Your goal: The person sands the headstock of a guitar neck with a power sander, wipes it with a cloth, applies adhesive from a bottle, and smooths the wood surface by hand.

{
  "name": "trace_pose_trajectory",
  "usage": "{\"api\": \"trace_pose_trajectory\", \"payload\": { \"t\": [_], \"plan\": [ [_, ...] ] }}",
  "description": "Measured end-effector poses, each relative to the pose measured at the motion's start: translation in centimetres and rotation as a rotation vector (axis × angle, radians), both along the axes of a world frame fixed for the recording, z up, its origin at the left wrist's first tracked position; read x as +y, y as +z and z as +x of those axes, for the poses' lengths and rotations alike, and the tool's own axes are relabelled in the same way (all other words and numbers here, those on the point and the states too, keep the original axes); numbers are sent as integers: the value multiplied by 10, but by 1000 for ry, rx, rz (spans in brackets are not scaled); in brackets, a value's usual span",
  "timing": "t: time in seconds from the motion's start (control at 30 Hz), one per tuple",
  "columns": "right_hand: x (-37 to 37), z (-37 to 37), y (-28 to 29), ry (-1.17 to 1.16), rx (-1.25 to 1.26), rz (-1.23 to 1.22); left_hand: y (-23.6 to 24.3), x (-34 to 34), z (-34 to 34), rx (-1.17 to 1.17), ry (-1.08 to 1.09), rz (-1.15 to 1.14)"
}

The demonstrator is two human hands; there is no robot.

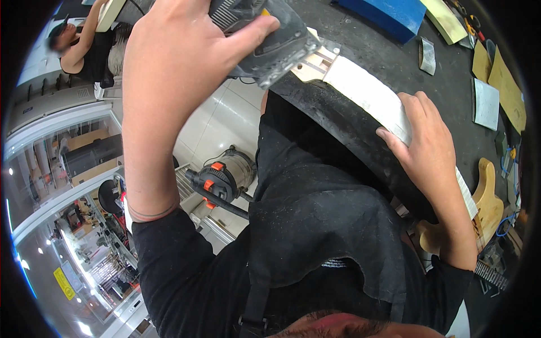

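Observation:
My left hand [194,42] is wrapped round a dark power tool [290,48] with a clear, dusty plastic part, its thumb stretched along the side. Partly behind the tool shows the pale wooden headstock [309,72] of a guitar neck. I cannot tell whether the tool touches it. White covering [366,93] runs along the neck from the headstock toward the right. My right hand [424,135] grips the covered neck partway along, thumb on the near side and fingers over the far side. The neck lies along the near edge of the dark bench.
Blue [389,17] and pale yellow blocks [445,19] lie at the bench's far side. Sandpaper sheets [486,104] and a wooden guitar body [489,197] are on the right. Left of me, a shop vacuum [222,177] stands on the floor; another person [84,50] works far left.

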State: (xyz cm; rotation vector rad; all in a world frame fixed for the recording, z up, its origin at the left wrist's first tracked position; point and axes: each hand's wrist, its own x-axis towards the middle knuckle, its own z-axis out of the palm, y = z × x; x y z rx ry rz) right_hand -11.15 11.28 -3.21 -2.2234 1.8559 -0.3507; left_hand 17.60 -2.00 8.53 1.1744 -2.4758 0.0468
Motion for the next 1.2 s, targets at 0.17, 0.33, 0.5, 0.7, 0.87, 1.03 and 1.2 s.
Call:
{"api": "trace_pose_trajectory", "payload": {
  "t": [0.17,0.33,0.5,0.7,0.87,1.03,1.2],
  "plan": [
    [0,3,3,10,7,-29,-12,-40,22,-28,184,-109],
    [-2,5,5,20,-30,-39,-3,-77,60,-24,362,-64],
    [-3,5,13,-2,-64,26,-12,-102,129,246,353,-164],
    [-18,-6,31,-87,-279,17,-35,-90,188,768,400,223],
    [-50,-28,32,-273,-285,18,-68,-85,231,1080,413,286],
    [-92,-40,27,-355,-316,54,-131,-84,283,1634,203,543],
    [-131,-39,26,-373,-320,125,-186,-92,285,1949,315,571]
  ]
}}
